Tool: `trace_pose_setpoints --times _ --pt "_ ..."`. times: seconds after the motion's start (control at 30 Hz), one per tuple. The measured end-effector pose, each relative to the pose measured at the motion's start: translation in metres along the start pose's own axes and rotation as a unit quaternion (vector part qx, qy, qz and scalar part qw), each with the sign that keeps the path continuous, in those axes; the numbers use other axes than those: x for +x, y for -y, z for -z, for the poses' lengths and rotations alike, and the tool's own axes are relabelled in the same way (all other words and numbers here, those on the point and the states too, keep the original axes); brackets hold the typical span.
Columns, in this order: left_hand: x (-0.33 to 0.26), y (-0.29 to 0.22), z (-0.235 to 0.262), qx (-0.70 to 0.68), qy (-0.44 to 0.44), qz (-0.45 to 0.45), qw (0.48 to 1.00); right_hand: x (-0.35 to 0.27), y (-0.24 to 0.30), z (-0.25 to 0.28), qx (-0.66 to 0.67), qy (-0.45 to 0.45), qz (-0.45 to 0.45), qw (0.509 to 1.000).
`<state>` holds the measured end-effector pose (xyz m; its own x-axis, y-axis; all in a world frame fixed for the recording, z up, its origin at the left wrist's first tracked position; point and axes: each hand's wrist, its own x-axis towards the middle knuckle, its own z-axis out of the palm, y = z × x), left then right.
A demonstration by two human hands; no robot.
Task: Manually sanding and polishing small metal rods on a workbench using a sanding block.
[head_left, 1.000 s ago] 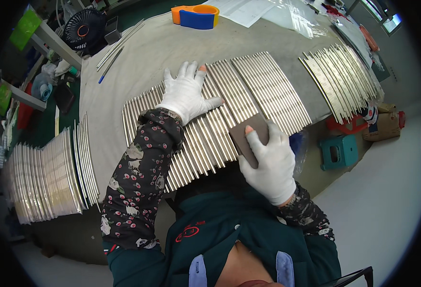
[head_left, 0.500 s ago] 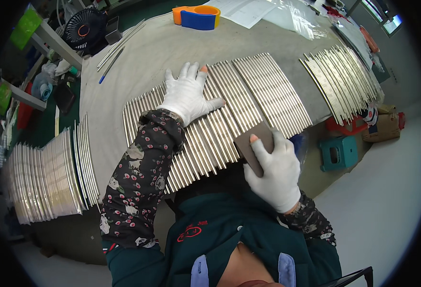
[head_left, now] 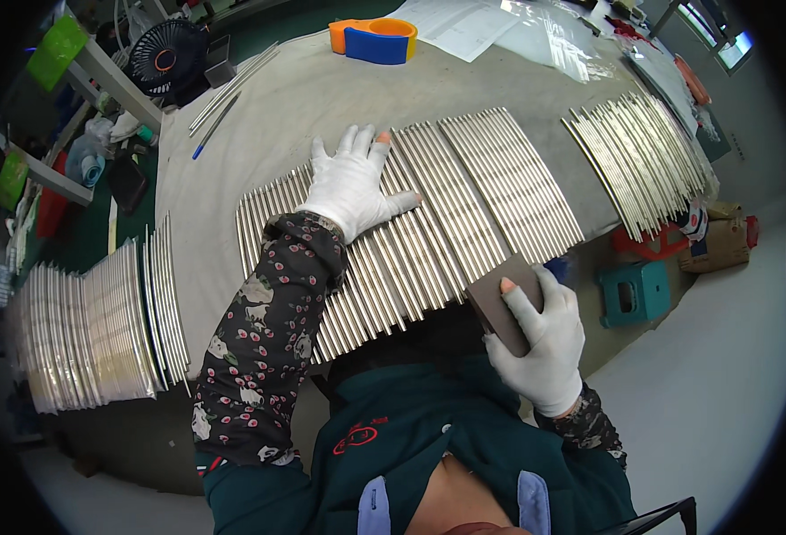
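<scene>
My left hand (head_left: pixel 351 185), in a white glove with bare fingertips showing, lies flat with spread fingers on a row of shiny metal rods (head_left: pixel 438 201). The rods are laid side by side across the table in front of me. In my right hand (head_left: pixel 543 343), also gloved, is a flat brown-grey block (head_left: pixel 509 303) that looks like a sanding sponge. Its far edge is at the near ends of the rods, right of the middle. The thumb and fingers grip the block along its sides.
More loose rods (head_left: pixel 638 160) lie at the table's right edge, and wrapped bundles of rods (head_left: pixel 90 330) at the left. A tape dispenser (head_left: pixel 377 43), papers (head_left: pixel 455 22), a pen (head_left: pixel 215 127) and thin rods (head_left: pixel 232 85) rest toward the back. A teal stool (head_left: pixel 636 292) stands below right.
My right hand with the block has moved right and toward me, along the near ends of the rods. My left hand stays on the rods.
</scene>
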<state>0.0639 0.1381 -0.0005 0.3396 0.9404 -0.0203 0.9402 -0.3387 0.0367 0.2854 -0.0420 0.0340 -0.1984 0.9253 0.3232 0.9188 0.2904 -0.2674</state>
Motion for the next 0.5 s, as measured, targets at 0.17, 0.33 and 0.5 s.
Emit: trace_pose_setpoints --times 0.17,0.33,0.5 --pt "-0.002 0.003 0.001 0.007 0.005 0.004 1.000 0.008 0.008 -0.007 -0.002 0.021 0.014 1.000" --pt "0.003 0.000 0.000 0.015 -0.010 -0.005 1.000 0.052 0.016 -0.032 -0.035 0.005 0.019 0.999" --pt "-0.001 0.003 -0.002 0.005 0.001 0.007 1.000 0.020 -0.002 -0.001 0.006 0.043 0.038 0.998"
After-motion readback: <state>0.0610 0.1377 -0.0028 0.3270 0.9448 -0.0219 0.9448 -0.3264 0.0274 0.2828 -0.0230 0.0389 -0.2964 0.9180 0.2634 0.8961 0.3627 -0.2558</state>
